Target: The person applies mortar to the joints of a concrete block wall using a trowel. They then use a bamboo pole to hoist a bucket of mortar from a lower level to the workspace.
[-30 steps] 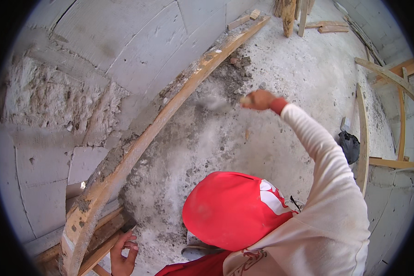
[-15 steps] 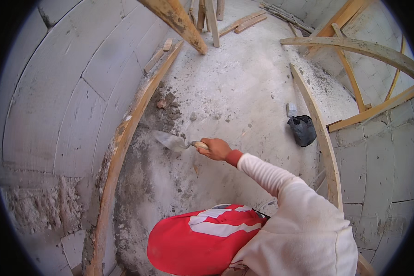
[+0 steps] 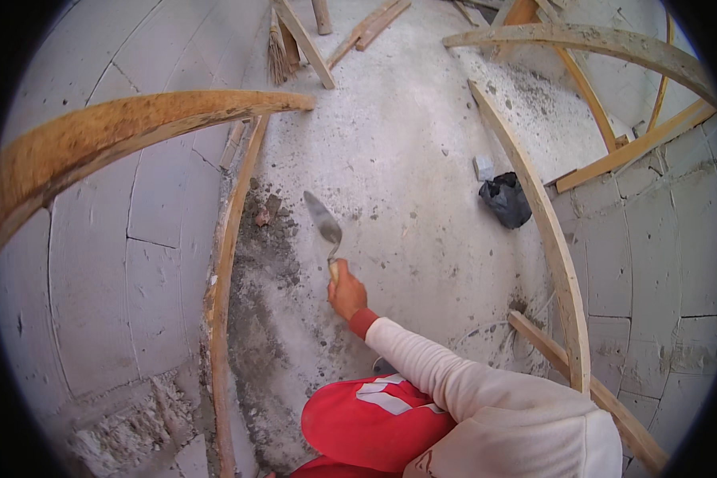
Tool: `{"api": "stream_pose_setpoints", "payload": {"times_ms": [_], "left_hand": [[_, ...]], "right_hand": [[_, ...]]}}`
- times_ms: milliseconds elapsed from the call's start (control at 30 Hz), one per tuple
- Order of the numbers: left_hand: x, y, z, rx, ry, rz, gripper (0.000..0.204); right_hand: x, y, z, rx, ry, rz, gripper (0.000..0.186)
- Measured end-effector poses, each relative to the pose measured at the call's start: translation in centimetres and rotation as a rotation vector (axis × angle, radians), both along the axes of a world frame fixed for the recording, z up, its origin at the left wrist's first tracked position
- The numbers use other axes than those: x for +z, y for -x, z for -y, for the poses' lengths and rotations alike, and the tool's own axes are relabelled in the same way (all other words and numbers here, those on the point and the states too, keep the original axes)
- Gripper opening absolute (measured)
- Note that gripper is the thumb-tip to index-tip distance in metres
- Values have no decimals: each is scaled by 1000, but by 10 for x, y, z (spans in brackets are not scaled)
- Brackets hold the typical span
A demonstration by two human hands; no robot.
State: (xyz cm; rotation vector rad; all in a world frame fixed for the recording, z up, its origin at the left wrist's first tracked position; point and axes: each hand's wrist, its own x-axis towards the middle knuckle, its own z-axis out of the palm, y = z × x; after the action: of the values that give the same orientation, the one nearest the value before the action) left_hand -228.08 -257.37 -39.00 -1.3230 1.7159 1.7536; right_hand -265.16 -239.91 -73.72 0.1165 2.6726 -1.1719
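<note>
Swung round since half a second ago, the trowel (image 3: 324,221) no longer aims its blade across at the left plank (image 3: 231,255); it points away from the person, up the floor (image 3: 414,207). Taking the black bag (image 3: 505,201) as my mark, I see the trowel well to the left of the bag and roughly level with it. The right hand (image 3: 347,295) is left of the bag too, but nearer the person's body. Its fingers are wrapped round the pale handle (image 3: 333,272), so the neck and blade stand out ahead of the fist, the tip farthest from the grip and a little to its left. Whether the blade meets the floor or hangs over it, I cannot tell. Nor can I tell how the left hand is held; it is outside the view.

Just beyond the bag, on its left, sits a small block (image 3: 483,167). Close along the bag's right side runs the right plank (image 3: 546,231). Some rubble (image 3: 267,211) lies left of the bag, past the trowel, and the left plank is farther out that way, with a wall (image 3: 155,203) behind it. Nearer the person than the bag come a red cuff (image 3: 363,322), a light sleeve (image 3: 422,358) and red cloth (image 3: 350,430) with white patches.
</note>
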Motion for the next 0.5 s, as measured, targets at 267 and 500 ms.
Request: {"api": "stream_pose_setpoints", "payload": {"times_ms": [267,500], "left_hand": [[47,11,-30,-175,-37,115,38],[80,-7,-38,-852,319,81,38]], "right_hand": [[-35,-22,-158,97,-372,229,27],[51,-15,-203,43,-372,376,20]]}}
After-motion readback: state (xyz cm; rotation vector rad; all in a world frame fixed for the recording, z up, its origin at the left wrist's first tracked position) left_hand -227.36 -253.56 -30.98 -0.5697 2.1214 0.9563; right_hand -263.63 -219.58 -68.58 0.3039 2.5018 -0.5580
